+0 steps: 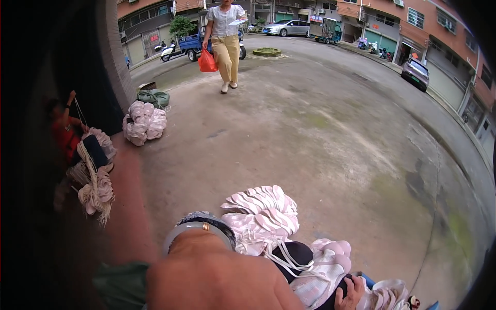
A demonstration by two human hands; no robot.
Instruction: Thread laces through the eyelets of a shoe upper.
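Observation:
Very close and blurred, my left hand (222, 274) fills the lower middle, back toward me and fingers hidden. A pale bangle (199, 228) with a gold-coloured band rings its wrist, beyond which a dark patterned sleeve shows. At the lower right, my right hand (351, 293) has its fingers bent against a black surface beside a pink and white piece like a shoe upper (321, 274). What those fingers hold, if anything, is hidden. White cords (297, 264) lie across a rounded black shape. Just beyond is a fanned bundle of pink and white pieces (261, 209).
Another pink bundle (144, 123) and a green sack (154, 97) stand by the wall at left. A seated person in red (67, 132) holds strands over more bundles. Someone with a red bag (207, 62) walks on the concrete. Vehicles and buildings line the far side.

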